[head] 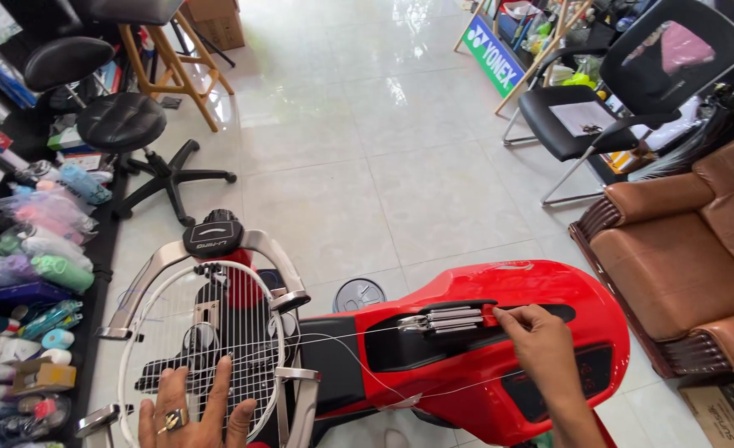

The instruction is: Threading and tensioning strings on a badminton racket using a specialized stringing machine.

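A white racket frame [155, 307] lies clamped in a red stringing machine [499, 348], its head partly strung. My left hand [197, 415], wearing a ring, rests spread flat on the strings at the near side of the racket head. My right hand [537, 340] pinches a thin white string [342, 336] at the right end of the metal string gripper [441, 319] on the machine's red body. The string runs from the racket through that gripper; a second strand loops lower across the red body.
A black stool [126, 124] and a wooden stool [176, 58] stand on the tiled floor at far left. Shelves with tube-shaped packages [35, 249] line the left edge. A brown leather sofa [690, 249] and a black office chair [624, 91] are at right.
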